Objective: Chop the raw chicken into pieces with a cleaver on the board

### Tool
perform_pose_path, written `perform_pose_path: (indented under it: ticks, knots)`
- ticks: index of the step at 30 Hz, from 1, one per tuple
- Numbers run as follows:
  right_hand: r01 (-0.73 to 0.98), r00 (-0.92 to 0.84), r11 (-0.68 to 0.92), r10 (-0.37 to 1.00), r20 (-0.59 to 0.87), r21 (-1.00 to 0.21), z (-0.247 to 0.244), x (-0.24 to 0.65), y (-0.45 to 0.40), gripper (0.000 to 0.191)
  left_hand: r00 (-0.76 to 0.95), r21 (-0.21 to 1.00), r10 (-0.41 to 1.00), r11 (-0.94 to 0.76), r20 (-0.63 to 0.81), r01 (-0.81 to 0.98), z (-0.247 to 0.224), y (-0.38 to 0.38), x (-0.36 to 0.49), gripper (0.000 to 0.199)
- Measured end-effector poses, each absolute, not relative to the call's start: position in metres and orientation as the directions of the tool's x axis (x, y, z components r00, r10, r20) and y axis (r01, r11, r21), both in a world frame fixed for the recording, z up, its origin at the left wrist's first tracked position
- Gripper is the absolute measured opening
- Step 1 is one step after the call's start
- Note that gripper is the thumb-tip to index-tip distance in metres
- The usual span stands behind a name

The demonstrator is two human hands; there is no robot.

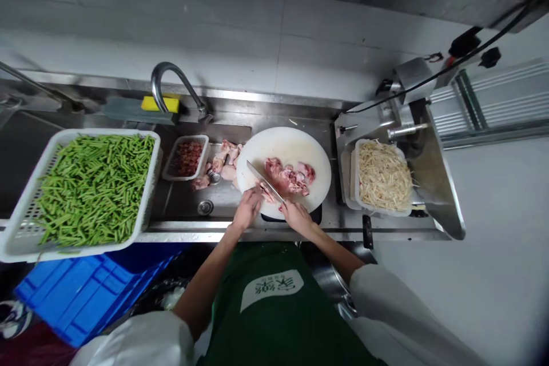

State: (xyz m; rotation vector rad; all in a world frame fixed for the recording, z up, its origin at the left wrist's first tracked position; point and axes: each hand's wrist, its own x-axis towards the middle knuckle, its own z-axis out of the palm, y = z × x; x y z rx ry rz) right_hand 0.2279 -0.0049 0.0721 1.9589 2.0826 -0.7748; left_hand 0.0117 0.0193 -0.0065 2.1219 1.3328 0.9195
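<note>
A round white cutting board point(295, 140) sits at the middle of the steel counter, with cut pieces of raw meat point(294, 179) on it. My right hand point(295, 216) grips a knife point(262, 178) by its handle, the blade slanting up and left across the board. At the board's lower left edge my left hand point(247, 206) is closed on a piece of raw meat point(266, 192) beside the blade. Part of that piece is hidden by the fingers. More raw meat pieces point(229, 172) lie in the sink, left of the board.
A white basket of cut green stalks point(98, 189) stands at the left. Next to the faucet point(159, 88) are a yellow sponge point(160, 104) and a small basket of diced meat point(189, 158). Right of the board are a tub of pale shreds point(384, 176) and a metal slicing machine point(429, 166).
</note>
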Motion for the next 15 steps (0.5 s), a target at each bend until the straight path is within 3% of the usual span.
perform_pose_path:
  ticks: [3,11,15]
  knots:
    - [0.967,-0.122,-0.005,0.869,-0.480,-0.254,0.078,0.236,-0.013,0.037,0.456,0.599,0.849,-0.517,0.266,0.612,-0.012,0.040,0.025,0.031]
    - [0.987,-0.082,-0.020,0.793,-0.603,-0.161,0.098,0.317,-0.091,0.032,0.516,0.537,0.816,-0.568,0.263,0.625,-0.015,0.054,0.016,0.032]
    - [0.982,-0.089,-0.021,0.821,-0.564,-0.186,0.105,0.364,-0.120,0.030,0.654,0.540,0.731,-0.637,0.196,0.550,-0.003,0.082,0.007,0.053]
